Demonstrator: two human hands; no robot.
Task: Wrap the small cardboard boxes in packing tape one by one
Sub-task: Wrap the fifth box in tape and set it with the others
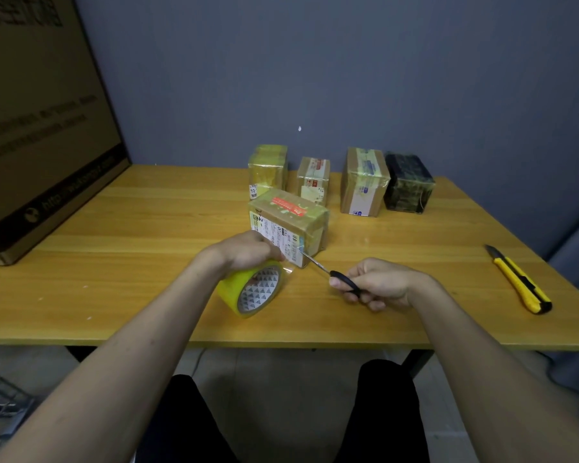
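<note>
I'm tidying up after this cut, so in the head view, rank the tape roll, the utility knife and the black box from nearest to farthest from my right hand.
From the right hand:
1. Tape roll, just to its left, held by the left hand.
2. Utility knife, off to its right on the table.
3. Black box, at the back of the table, last in the row.

The tape roll (249,289) under my left hand (248,250) is bright yellow, its core printed with grey triangles on white. The scissors (331,274) in my right hand (378,284) have black handles and silver blades. The nearest box (288,225) is brown with a red strip and white label. One box at the back (408,183) is black. The utility knife (520,282) is yellow and black, the table (147,262) honey-yellow wood, the wall (348,61) grey-blue.
</note>
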